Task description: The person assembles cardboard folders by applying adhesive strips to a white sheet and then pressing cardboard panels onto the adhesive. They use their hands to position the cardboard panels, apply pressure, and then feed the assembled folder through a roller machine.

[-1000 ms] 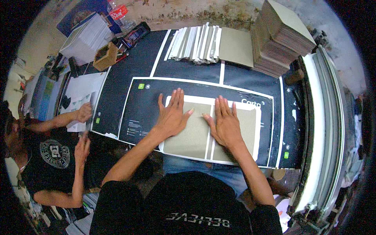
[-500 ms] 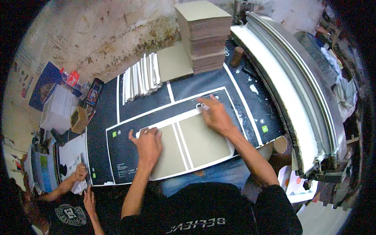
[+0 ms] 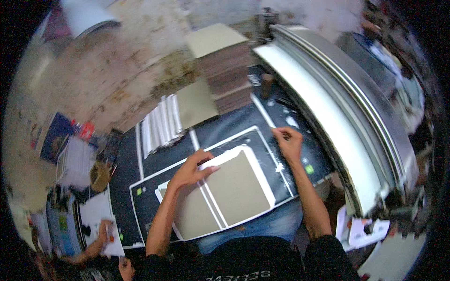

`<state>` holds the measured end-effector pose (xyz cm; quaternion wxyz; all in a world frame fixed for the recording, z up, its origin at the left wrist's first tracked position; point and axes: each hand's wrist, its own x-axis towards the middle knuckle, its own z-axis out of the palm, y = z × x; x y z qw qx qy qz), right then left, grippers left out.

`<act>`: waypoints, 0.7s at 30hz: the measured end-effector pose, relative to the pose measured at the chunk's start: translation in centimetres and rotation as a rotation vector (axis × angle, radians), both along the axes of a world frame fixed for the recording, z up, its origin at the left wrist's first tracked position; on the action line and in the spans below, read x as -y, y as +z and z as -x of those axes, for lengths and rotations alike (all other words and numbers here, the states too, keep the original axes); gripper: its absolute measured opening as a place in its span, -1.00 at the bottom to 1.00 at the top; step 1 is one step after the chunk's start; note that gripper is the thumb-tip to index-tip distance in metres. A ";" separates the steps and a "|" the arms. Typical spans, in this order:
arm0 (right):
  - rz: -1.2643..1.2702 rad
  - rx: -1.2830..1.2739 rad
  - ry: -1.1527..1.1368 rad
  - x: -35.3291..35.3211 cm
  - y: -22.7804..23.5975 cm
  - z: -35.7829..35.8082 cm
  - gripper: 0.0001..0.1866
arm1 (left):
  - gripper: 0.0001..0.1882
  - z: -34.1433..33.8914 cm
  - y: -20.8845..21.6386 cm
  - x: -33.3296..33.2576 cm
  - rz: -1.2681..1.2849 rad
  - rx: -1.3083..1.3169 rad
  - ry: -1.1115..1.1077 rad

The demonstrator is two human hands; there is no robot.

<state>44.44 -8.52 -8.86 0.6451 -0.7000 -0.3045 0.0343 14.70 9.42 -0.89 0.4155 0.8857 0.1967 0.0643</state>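
A flat book cover lies before me, made of two grey-brown boards with white paper margins and a narrow strip between them. My left hand is over its far edge near the middle strip, thumb stretched over the board and apart from the fingers. My right hand is off to the right of the cover, above the dark table sheet. Its fingers are curled together, and what they hold, if anything, is too blurred to tell.
A dark sheet with white lines covers the table. Behind stand a tall stack of boards, a single board and white folded strips. A long machine with a white bed borders the right. A co-worker's hand touches white paper at left.
My right hand has left the cover's far edge and moved right, its fingers now closed. My left hand has slid right along the edge. The cover sits turned and the whole view has shifted.
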 end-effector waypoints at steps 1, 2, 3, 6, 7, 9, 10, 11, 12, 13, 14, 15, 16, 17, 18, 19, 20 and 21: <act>0.010 -0.042 0.029 0.1 -0.6 -0.3 -0.78 | -0.60 0.8 1.2 0.2 0.085 0.090 0.021; 0.077 -0.133 0.057 0.6 -1.4 -1.0 -0.77 | -0.65 1.2 3.2 0.6 0.296 0.035 0.114; 0.011 -0.085 0.122 1.7 -3.2 -2.7 -0.75 | -0.68 1.5 3.6 -0.3 0.282 0.054 0.030; 0.088 -0.026 0.080 2.5 -0.9 -1.8 -0.54 | -0.76 5.5 9.0 -1.0 0.261 0.129 0.157; 0.119 -0.005 0.092 3.1 -0.5 -1.5 -0.52 | -0.77 7.5 9.3 -1.1 0.283 0.196 0.218; 0.143 0.122 0.113 2.3 -1.1 -0.7 -0.51 | -0.78 13.5 9.8 -1.1 0.246 0.438 0.481; 0.262 0.055 0.115 1.7 -0.8 -0.6 -0.62 | -0.77 16.2 10.1 -1.7 0.222 0.560 0.590; 0.220 0.144 0.107 1.6 -1.1 -0.7 -0.67 | -0.79 17.8 9.0 -1.6 0.318 0.731 0.731; 0.172 0.216 0.116 1.2 -1.6 0.1 -0.70 | -0.77 20.7 7.6 -1.8 0.388 0.915 0.801; 0.131 0.295 0.102 1.1 -1.7 0.3 -0.70 | -0.72 22.6 6.0 -2.1 0.419 1.025 0.852; 0.284 0.385 0.210 1.5 -0.6 0.9 -0.56 | -0.72 24.8 3.4 -2.5 0.478 1.162 0.910; 0.408 0.671 0.197 1.5 -0.3 0.7 -0.38 | -0.73 25.0 1.2 -2.6 0.480 1.205 1.077; 0.570 0.786 0.209 1.1 0.0 1.4 -0.32 | -0.72 26.4 -1.6 -2.8 0.522 1.285 1.186; 0.740 0.890 0.227 0.8 0.2 2.7 -0.25 | -0.71 29.6 -5.3 -2.9 0.484 1.307 1.286; 0.735 0.875 0.257 0.7 0.3 3.6 -0.21 | -0.72 31.5 -7.9 -2.9 0.482 1.246 1.460; 0.737 0.864 0.282 0.8 0.5 4.3 -0.17 | -0.71 33.6 -10.3 -2.8 0.497 1.235 1.491; 0.727 0.897 0.300 1.5 0.8 5.2 -0.16 | -0.71 35.4 -12.7 -2.8 0.517 1.222 1.516; 0.718 0.930 0.310 2.2 1.4 6.2 -0.14 | -0.69 37.0 -15.0 -2.9 0.537 1.212 1.537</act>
